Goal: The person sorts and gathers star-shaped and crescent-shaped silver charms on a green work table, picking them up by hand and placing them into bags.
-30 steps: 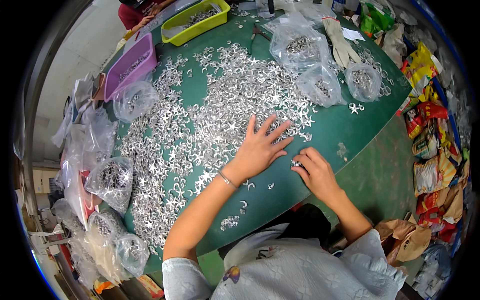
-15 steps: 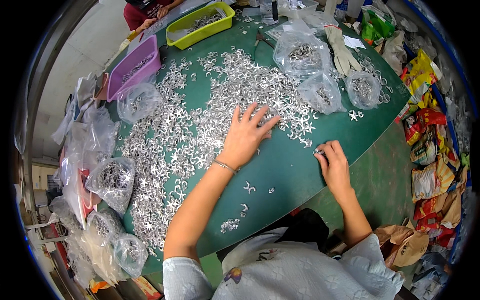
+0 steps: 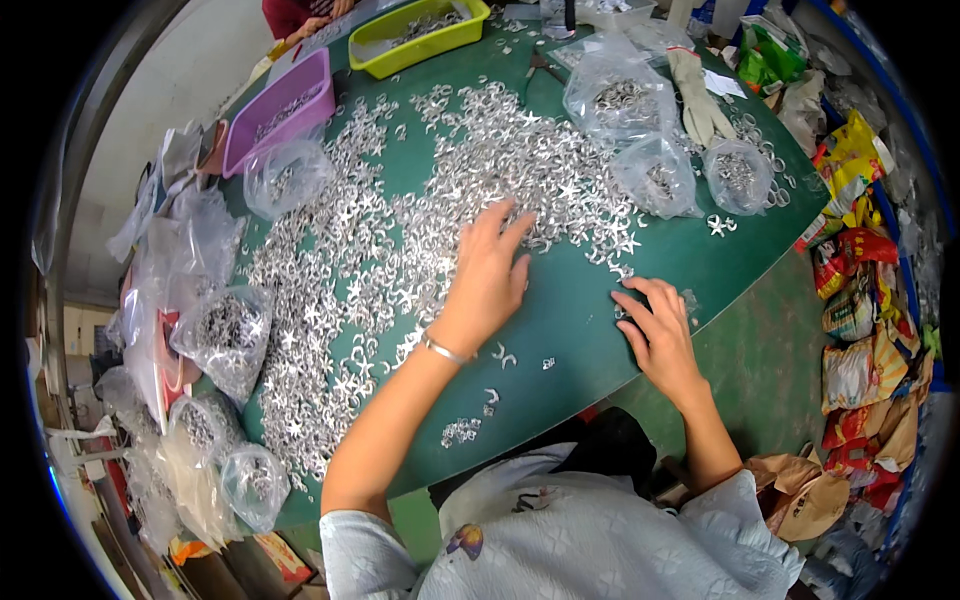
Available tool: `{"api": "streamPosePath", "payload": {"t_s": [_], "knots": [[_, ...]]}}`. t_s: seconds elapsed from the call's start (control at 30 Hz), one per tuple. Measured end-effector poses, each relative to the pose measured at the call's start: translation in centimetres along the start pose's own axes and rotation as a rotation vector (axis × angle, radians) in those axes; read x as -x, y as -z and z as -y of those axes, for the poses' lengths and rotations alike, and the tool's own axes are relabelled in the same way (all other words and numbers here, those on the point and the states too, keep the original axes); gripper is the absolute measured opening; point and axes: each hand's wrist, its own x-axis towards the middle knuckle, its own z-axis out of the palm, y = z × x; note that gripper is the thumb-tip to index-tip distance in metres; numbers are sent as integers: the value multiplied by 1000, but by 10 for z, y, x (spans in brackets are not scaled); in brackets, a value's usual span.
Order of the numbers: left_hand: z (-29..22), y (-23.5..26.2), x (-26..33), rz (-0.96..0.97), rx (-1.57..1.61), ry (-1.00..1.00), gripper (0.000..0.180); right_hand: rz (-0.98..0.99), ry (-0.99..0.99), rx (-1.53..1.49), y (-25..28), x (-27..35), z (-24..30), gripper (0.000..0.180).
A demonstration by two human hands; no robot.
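Observation:
My left hand (image 3: 487, 275), a bracelet (image 3: 445, 348) on its wrist, reaches onto the near edge of a big spread of silver metal rings (image 3: 530, 150), many of them star-shaped. Its fingers are stretched and a little apart; the fingertips touch the rings. Over by the table's right edge is my right hand (image 3: 660, 338), its fingers curved and apart. A small metal piece (image 3: 620, 312) lies between its thumb and forefinger, apparently on the table. Nearer me lie a few loose rings (image 3: 503, 355) and a small cluster of metal pieces (image 3: 461, 431).
Clear bags of rings (image 3: 655, 175) stand at the back right beside a pale glove (image 3: 697, 100). Pliers (image 3: 540, 66) lie behind the pile. A purple basket (image 3: 330, 105) and a yellow-green basket (image 3: 480, 22) stand far left, near another person (image 3: 290, 14). More bags (image 3: 235, 340) line the left edge.
My left hand's spread fingers have drawn closer together. My right hand has moved slightly left and its pinched fingers have parted. The view has shifted a little.

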Motion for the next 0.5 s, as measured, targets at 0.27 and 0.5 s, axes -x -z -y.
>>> {"api": "streamPosePath", "payload": {"t_s": [0.27, 0.5], "knots": [[-57, 17, 121, 149, 64, -39, 35, 5, 83, -22, -14, 14, 28, 32], [-42, 21, 123, 26, -27, 147, 37, 25, 146, -124, -60, 6, 50, 20]]}}
